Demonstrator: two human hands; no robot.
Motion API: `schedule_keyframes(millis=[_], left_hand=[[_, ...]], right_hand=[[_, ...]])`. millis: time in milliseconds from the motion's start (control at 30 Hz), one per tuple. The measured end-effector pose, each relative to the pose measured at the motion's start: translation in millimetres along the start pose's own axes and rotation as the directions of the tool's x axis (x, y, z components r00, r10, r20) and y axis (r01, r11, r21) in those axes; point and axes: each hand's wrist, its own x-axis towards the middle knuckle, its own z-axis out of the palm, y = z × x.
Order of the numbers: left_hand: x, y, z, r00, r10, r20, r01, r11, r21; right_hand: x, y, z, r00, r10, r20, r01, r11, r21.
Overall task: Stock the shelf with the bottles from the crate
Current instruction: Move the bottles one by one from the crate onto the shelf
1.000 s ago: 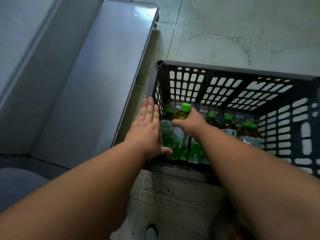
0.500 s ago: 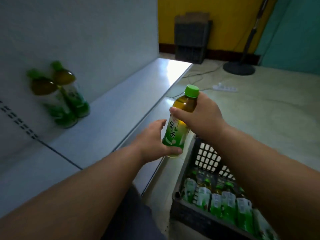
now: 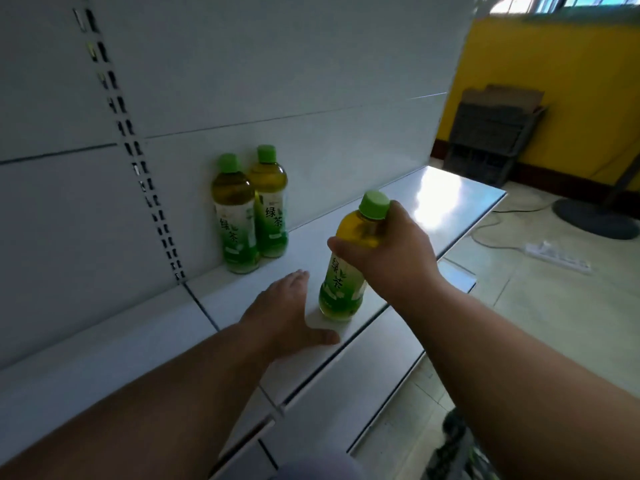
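Observation:
My right hand grips a green tea bottle by its shoulder, just under the green cap. The bottle stands upright near the front edge of the white shelf. My left hand lies flat and open on the shelf just left of that bottle, thumb near its base. Two more green tea bottles stand side by side against the shelf's back panel. A dark corner of the crate shows at the bottom right, mostly hidden by my right arm.
A lower white shelf juts out below the front edge. On the floor to the right lie a power strip with cable and a round fan base. A dark crate with cardboard stands against the yellow wall.
The bottle went from the crate up onto the shelf, carried by my right hand. My left hand let go of its base and now lies flat on the shelf. My view rose to the shelf.

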Motion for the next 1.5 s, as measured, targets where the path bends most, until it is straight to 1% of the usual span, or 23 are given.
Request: schedule_keyframes(millis=[33, 67, 100, 133, 200, 300, 333, 400, 467, 600, 700, 833, 1000, 1100, 1300, 1433, 1500], left_hand=[[3, -6, 4, 1.000, -0.018, 0.017, 0.017, 1.000, 0.025], [7, -10, 10, 1.000, -0.027, -0.002, 0.027, 0.999, 0.045], [10, -13, 17, 0.998, -0.020, -0.058, 0.025, 0.997, 0.076], [14, -15, 24, 0.996, -0.002, -0.086, 0.015, 0.989, 0.147], [21, -21, 35, 0.993, 0.005, -0.120, 0.020, 0.979, 0.205], [16, -16, 31, 0.999, -0.021, -0.044, 0.031, 0.965, 0.262], [16, -16, 28, 0.999, -0.030, -0.031, 0.038, 0.954, 0.297], [19, -15, 25, 0.999, -0.052, -0.001, 0.049, 0.941, 0.335], [21, -17, 28, 0.998, -0.051, -0.036, 0.060, 0.951, 0.304], [22, -23, 36, 0.992, -0.030, -0.120, 0.061, 0.965, 0.257], [25, -25, 37, 0.996, -0.051, -0.071, 0.067, 0.966, 0.248], [23, -23, 34, 0.996, -0.088, 0.006, 0.082, 0.949, 0.305], [23, -23, 34, 0.996, -0.084, 0.027, 0.072, 0.953, 0.293], [23, -24, 35, 0.995, -0.089, 0.035, 0.077, 0.961, 0.266], [23, -28, 41, 0.997, -0.074, 0.023, 0.066, 0.970, 0.235], [24, -28, 41, 0.997, -0.066, 0.032, 0.055, 0.962, 0.269], [25, -27, 40, 0.997, -0.068, 0.043, 0.054, 0.960, 0.276]], right_hand=[[5, 2, 7, 1.000, -0.003, 0.004, 0.003, 1.000, 0.014], [11, 4, 13, 1.000, -0.008, 0.009, 0.008, 1.000, 0.023], [16, 5, 16, 1.000, -0.014, 0.016, 0.013, 1.000, 0.028], [19, 6, 19, 1.000, -0.014, 0.021, 0.014, 1.000, 0.028], [18, 12, 24, 1.000, -0.006, 0.014, 0.006, 0.999, 0.042], [4, 26, 32, 0.999, 0.001, 0.045, -0.004, 0.998, 0.063], [-2, 34, 35, 0.996, 0.026, 0.081, -0.030, 0.998, 0.046], [-9, 50, 41, 0.986, 0.088, 0.141, -0.081, 0.995, -0.052], [-9, 64, 50, 0.983, 0.107, 0.150, -0.090, 0.989, -0.116], [14, 67, 70, 0.990, 0.062, 0.129, -0.047, 0.992, -0.120], [43, 65, 88, 0.990, 0.042, 0.136, -0.025, 0.991, -0.130], [78, 65, 107, 0.991, 0.017, 0.130, 0.000, 0.992, -0.126], [111, 61, 129, 0.992, 0.021, 0.127, -0.007, 0.994, -0.107], [127, 56, 138, 0.991, 0.022, 0.130, -0.005, 0.992, -0.128], [149, 43, 149, 0.983, 0.112, 0.147, -0.099, 0.991, -0.091], [144, 46, 154, 0.987, 0.130, 0.098, -0.135, 0.990, 0.043], [139, 50, 152, 0.988, 0.123, 0.091, -0.127, 0.991, 0.046]])
